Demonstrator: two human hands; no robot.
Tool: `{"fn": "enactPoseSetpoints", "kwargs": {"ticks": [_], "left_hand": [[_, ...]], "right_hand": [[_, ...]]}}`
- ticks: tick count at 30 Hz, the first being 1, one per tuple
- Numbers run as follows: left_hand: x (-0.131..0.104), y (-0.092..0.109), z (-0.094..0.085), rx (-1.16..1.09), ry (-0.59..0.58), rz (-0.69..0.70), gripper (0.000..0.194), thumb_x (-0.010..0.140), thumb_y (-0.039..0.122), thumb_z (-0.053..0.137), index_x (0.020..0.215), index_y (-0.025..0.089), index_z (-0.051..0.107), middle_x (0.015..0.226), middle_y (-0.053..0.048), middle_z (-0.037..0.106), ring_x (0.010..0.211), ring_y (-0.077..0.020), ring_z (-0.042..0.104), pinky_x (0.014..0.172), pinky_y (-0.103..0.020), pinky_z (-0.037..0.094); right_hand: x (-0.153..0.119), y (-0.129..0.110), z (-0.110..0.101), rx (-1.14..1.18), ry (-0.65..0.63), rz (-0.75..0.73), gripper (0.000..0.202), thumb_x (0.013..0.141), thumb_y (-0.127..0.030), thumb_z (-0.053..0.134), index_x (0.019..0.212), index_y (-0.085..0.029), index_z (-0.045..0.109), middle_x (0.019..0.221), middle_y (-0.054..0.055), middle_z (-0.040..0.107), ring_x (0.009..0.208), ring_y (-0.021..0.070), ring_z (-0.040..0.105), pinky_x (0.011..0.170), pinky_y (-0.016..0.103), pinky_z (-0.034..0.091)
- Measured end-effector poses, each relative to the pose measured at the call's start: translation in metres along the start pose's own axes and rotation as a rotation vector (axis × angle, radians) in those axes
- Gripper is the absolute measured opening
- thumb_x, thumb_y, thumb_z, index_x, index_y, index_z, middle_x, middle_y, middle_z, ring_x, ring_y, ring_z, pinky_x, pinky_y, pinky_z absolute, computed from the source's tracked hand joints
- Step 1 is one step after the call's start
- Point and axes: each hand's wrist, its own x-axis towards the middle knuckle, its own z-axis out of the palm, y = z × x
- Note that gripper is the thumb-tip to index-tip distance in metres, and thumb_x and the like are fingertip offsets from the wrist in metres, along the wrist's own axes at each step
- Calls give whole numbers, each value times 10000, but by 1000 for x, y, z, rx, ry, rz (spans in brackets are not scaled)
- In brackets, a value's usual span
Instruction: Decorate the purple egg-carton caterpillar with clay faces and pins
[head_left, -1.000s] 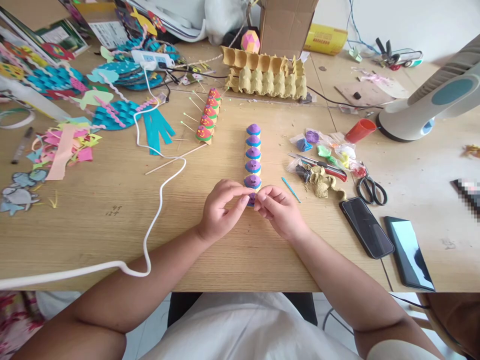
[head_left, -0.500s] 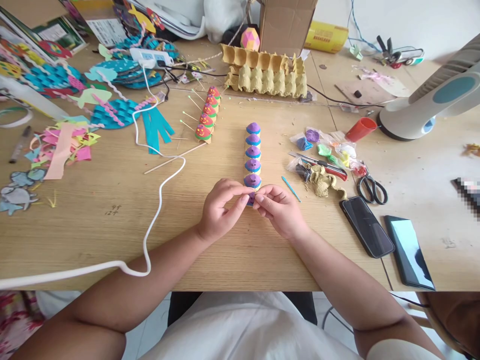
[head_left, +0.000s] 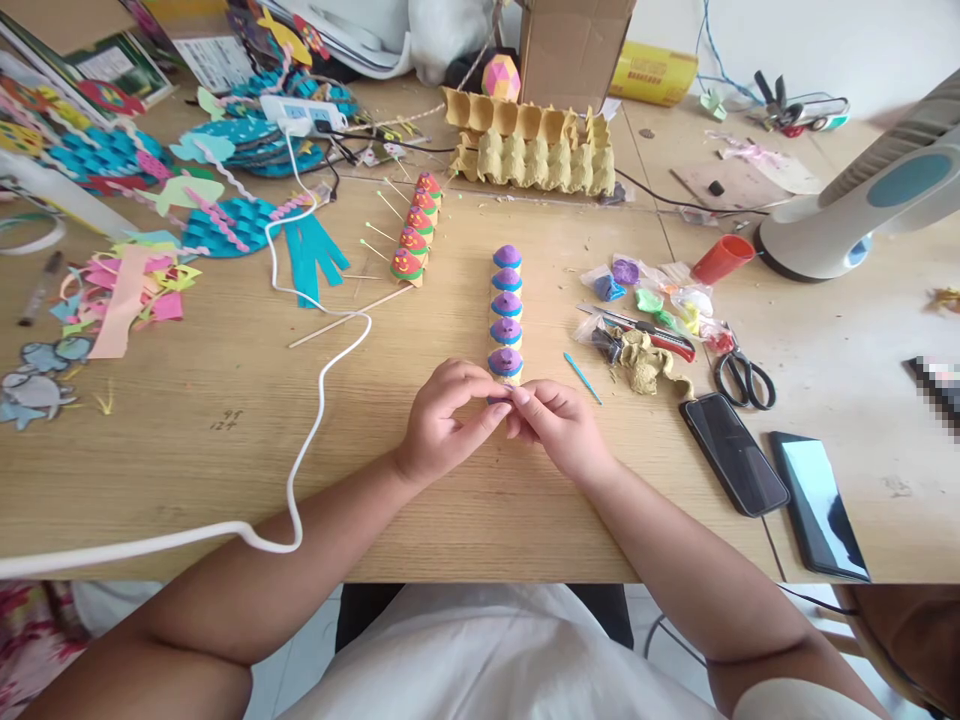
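Observation:
A strip of egg-carton cups (head_left: 506, 332), topped with purple and blue clay, lies on the table in a line pointing away from me. Small dark dots mark several of its cups. At its near end, my left hand (head_left: 452, 410) and my right hand (head_left: 561, 425) meet fingertip to fingertip over the nearest cup. Both are closed in a pinch, mostly covering that cup. Whatever tiny piece lies between the fingertips is too small to make out. Right of the strip lies a thin blue stick (head_left: 583, 378).
Clay packets (head_left: 626, 270), a utility knife (head_left: 660, 340), scissors (head_left: 745, 380) and two phones (head_left: 735, 453) lie to the right. A red-and-green decorated carton strip (head_left: 415, 232) with pins stands left. A white cable (head_left: 321, 400) crosses the left side; egg cartons (head_left: 536, 162) sit behind.
My right hand has shifted slightly left, bringing its fingertips against those of my left hand. The nearest cup is now more covered. The strip stays in place.

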Motion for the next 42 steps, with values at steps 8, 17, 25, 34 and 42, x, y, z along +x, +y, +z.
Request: {"fn": "enactPoseSetpoints", "kwargs": {"ticks": [8, 17, 25, 34, 42], "left_hand": [[0, -2, 0, 38, 49, -4, 65, 951, 167, 711, 968, 217, 748, 901, -23, 726, 884, -158, 667, 852, -340, 547], [1, 0, 1, 14, 52, -61, 122, 998, 255, 658, 1016, 226, 776, 905, -28, 754, 877, -163, 680, 850, -337, 560], [-1, -1, -1, -17, 60, -110, 145, 1010, 243, 637, 1047, 222, 776, 953, -36, 742, 928, -169, 675, 890, -340, 546], [0, -4, 1, -102, 39, -173, 98, 983, 274, 691, 980, 220, 773, 933, -34, 755, 886, -159, 684, 817, -310, 552], [0, -6, 3, -253, -8, -293, 142, 946, 362, 751, 951, 225, 789, 911, -45, 741, 856, -160, 689, 741, -286, 545]], "right_hand": [[2, 2, -1, 33, -28, -15, 488, 915, -670, 669, 817, -192, 688, 682, 2, 692, 537, 87, 520, 517, 241, 400], [3, 5, -3, 185, 11, 86, 353, 823, -526, 828, 865, -210, 678, 737, -2, 718, 573, 93, 545, 521, 225, 380], [1, 2, -3, 192, 40, 84, 324, 835, -498, 804, 829, -208, 658, 716, -4, 710, 572, 93, 531, 522, 220, 341], [2, 2, -4, 159, 8, 33, 295, 850, -479, 787, 843, -216, 653, 702, -11, 686, 560, 94, 489, 527, 237, 345], [1, 2, -4, 160, 7, 50, 304, 842, -494, 783, 843, -218, 655, 692, -12, 674, 565, 100, 481, 529, 241, 338]]}}
